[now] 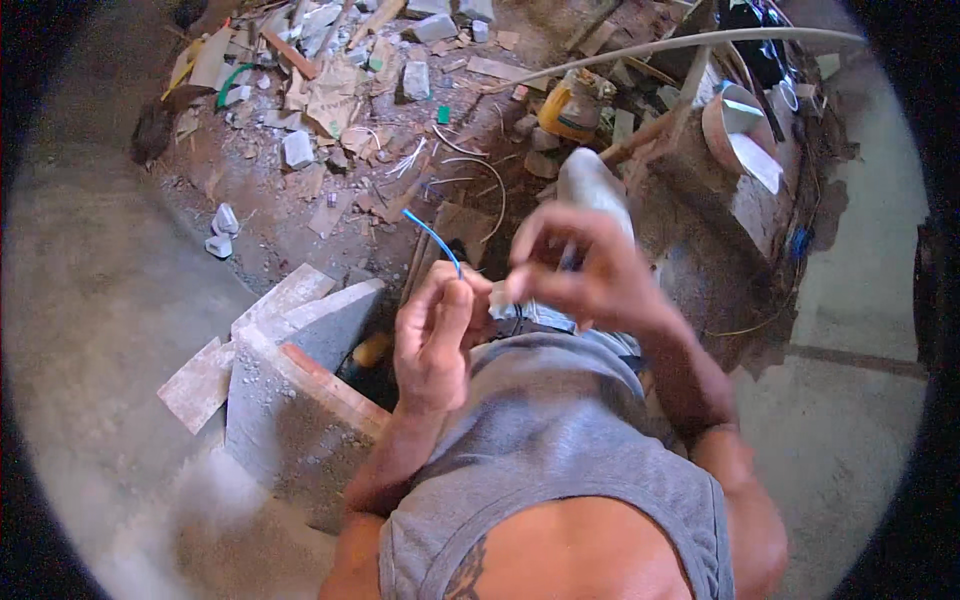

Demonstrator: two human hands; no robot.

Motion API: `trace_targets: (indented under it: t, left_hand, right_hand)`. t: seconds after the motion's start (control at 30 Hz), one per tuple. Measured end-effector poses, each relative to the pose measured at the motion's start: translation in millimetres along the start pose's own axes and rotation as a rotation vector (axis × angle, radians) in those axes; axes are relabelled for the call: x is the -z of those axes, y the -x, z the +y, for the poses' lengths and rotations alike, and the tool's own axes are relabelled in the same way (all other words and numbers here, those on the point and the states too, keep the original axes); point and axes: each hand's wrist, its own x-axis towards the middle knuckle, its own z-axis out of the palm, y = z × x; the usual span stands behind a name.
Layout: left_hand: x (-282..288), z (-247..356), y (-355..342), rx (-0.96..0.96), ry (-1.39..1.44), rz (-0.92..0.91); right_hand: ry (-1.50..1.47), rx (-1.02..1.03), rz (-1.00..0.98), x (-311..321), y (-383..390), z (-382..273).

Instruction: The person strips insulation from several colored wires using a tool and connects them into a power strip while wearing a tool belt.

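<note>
A short piece of blue wire (432, 236) sticks up from my left hand (437, 335), pinched between thumb and fingers, its free end pointing up and to the left. Close beside it, my right hand (588, 265) is blurred by motion, thumb and forefinger brought together. Something small and pale (501, 296) shows at its fingertips, too smeared to name. Both hands are in front of my waist, apart from each other by a small gap. Dark thin strands (518, 318) hang just below the fingertips, partly hidden.
Rubble and broken blocks (298, 149) cover the ground ahead, with loose white wires (408, 158) among them. A yellow container (572, 106) lies beyond my right hand. A broken round tub (740, 138) sits at the right. Stacked slabs (290, 300) stand at my left.
</note>
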Motion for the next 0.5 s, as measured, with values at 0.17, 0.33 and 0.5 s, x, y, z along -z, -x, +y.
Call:
trace_targets:
  t: [0.17, 0.33, 0.5]
  left_hand:
    - [-5.6, -3.7, -11.6, 0.091, 0.302, 0.030]
    - [-12.1, -3.5, -21.1, 0.109, 0.164, 0.102]
    - [11.2, -12.6, -38.5, -0.244, -0.360, 0.133]
  right_hand:
    - [0.047, -0.055, 0.066, -36.4, 8.2, 7.6]
    - [-0.033, -0.095, 0.146, -38.0, 8.5, 5.3]
    - [0.053, -0.083, 0.109, -26.0, 7.6, 4.1]
